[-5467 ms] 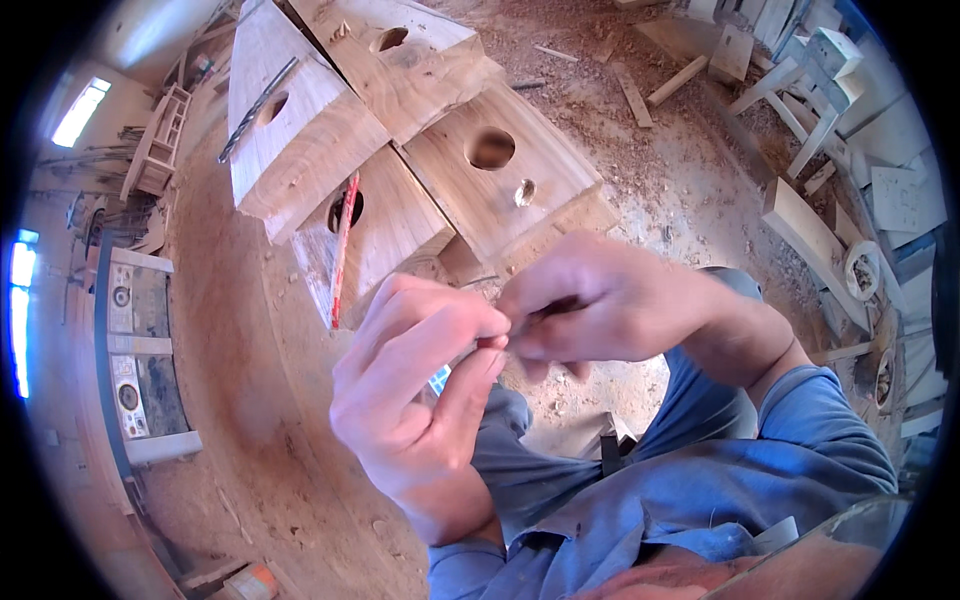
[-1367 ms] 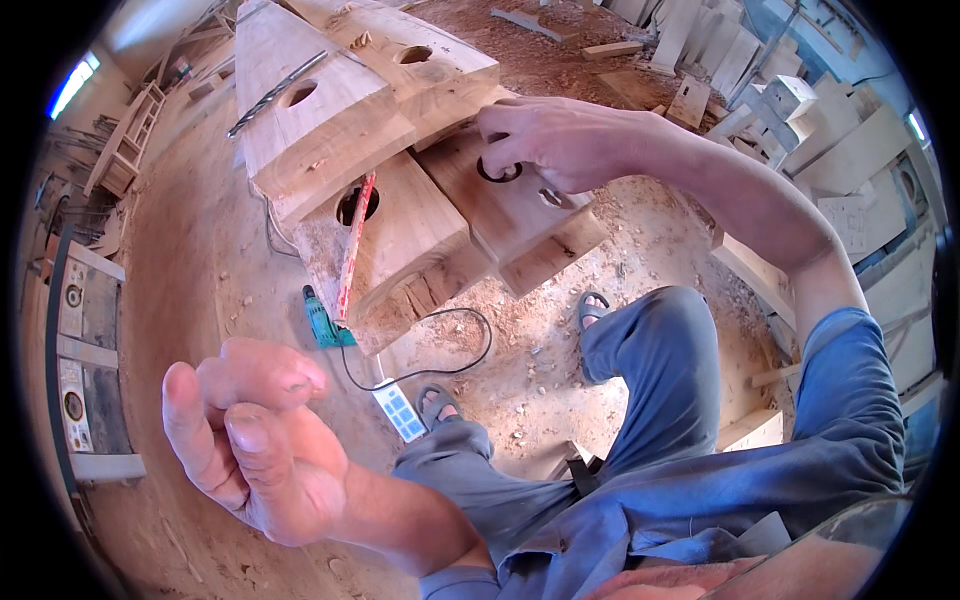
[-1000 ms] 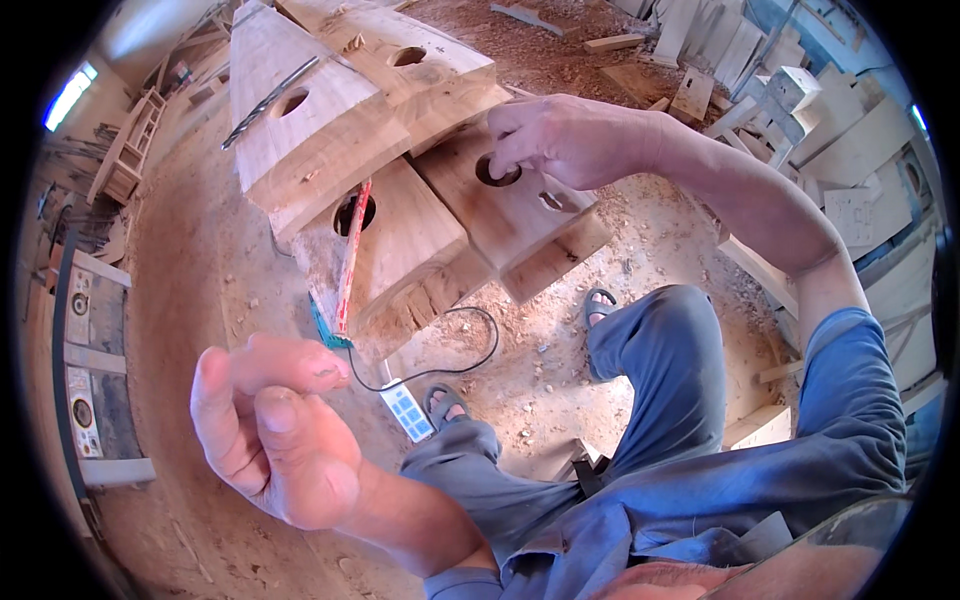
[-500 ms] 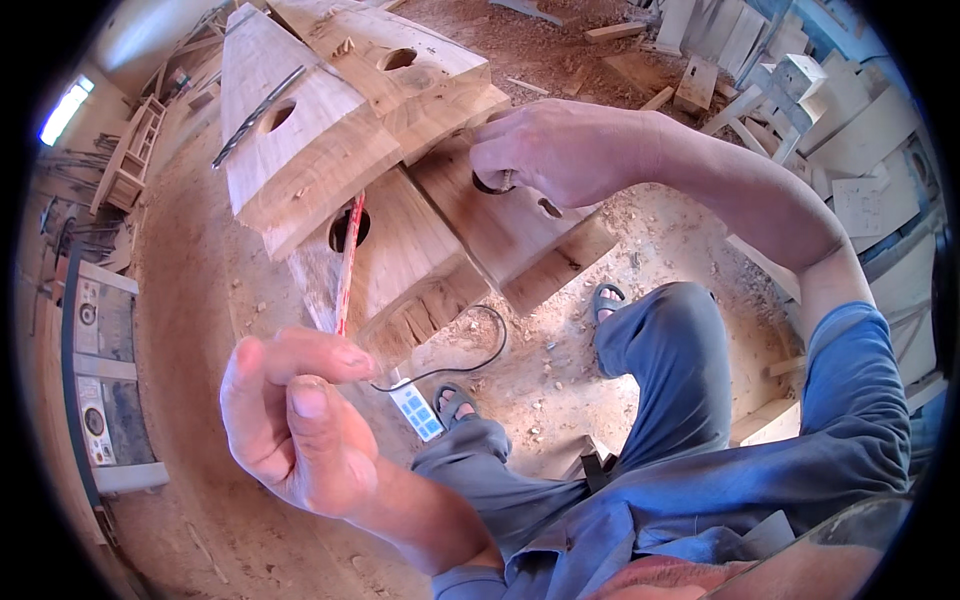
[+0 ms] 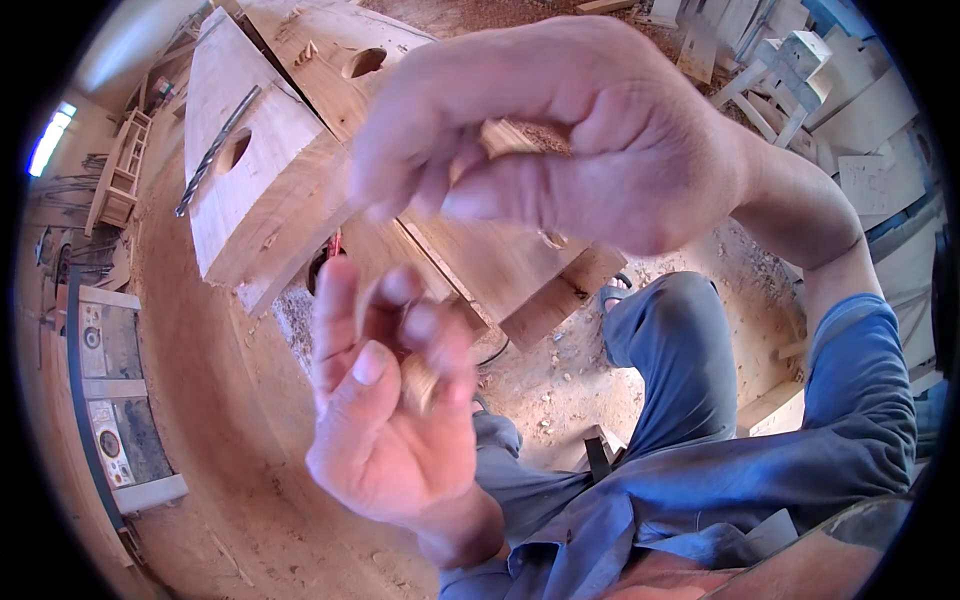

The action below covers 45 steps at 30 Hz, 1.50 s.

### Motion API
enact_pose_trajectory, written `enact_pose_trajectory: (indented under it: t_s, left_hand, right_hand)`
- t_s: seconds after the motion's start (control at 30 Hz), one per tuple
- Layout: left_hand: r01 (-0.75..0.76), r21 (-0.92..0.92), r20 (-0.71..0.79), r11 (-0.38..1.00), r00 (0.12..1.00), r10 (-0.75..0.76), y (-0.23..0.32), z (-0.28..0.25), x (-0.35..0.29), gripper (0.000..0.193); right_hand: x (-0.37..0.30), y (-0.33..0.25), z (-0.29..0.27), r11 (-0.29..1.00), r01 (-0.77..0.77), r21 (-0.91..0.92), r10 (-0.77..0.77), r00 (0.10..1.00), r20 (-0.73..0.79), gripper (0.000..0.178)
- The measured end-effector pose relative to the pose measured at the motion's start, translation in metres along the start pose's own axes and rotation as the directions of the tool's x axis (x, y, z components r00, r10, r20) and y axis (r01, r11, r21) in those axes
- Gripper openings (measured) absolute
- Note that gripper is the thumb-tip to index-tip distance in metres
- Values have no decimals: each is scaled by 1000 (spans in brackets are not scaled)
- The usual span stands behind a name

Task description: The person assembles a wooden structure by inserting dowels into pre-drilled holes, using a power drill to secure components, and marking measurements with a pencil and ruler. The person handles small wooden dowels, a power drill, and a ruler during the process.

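In front of me, my right hand (image 5: 600, 140) hangs over the thick wooden boards, fingers curled toward the thumb. Its fingertips are blurred, so whatever they may pinch cannot be made out. Below it my left hand (image 5: 395, 420) is raised palm up, fingers apart and loosely bent, smeared by motion. A long drill bit (image 5: 216, 150) lies on the left upper board (image 5: 265, 190), across the edge of its round hole. Behind my left fingertips shows a bit of a red stick (image 5: 335, 243) at a lower board's hole. My right hand hides much of the lower boards (image 5: 480, 265).
Another holed board (image 5: 330, 40) lies beside the left one, with shavings on it. Wood offcuts and a small wooden stand (image 5: 790, 75) fill the right side. A frame with speaker-like panels (image 5: 110, 400) stands at left. Shavings cover the floor (image 5: 240, 440).
My right hand has lifted from the lower board's hole, coming up and closer. My left hand has moved right and opened upward beneath it, covering most of the red stick.
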<state>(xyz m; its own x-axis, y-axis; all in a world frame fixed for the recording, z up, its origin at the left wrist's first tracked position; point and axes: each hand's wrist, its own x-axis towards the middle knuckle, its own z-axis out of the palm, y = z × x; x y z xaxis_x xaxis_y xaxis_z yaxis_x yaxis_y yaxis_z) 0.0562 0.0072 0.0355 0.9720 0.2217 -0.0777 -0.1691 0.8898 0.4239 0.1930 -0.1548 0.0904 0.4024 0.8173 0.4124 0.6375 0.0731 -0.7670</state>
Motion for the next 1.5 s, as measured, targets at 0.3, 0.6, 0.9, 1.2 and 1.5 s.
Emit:
enact_pose_trajectory:
  t_s: [0.3, 0.6, 0.9, 1.2, 1.5]
  left_hand:
    - [-391, 74, 382, 917, 861, 337, 58, -27, 11, 32]
    - [-432, 65, 335, 899, 858, 389, 62, -35, 26, 32]
    - [-460, 63, 384, 886, 830, 403, 73, -40, 14, 32]
    - [-516, 51, 420, 855, 788, 450, 96, -47, -5, 29]
    - [-614, 30, 409, 789, 728, 551, 109, -51, -18, 19]
  right_hand:
    - [-56, 47, -32, 931, 167, -326, -111, 977, 183, 37]
    - [-17, 72, -6, 598, 249, -762, 134, 906, 401, 21]
    - [-12, 65, -3, 616, 176, -768, 214, 901, 378, 8]
    - [-11, 57, -6, 647, 48, -761, 363, 858, 362, 17]
    - [-19, 64, 7, 643, 85, -761, 248, 917, 312, 19]
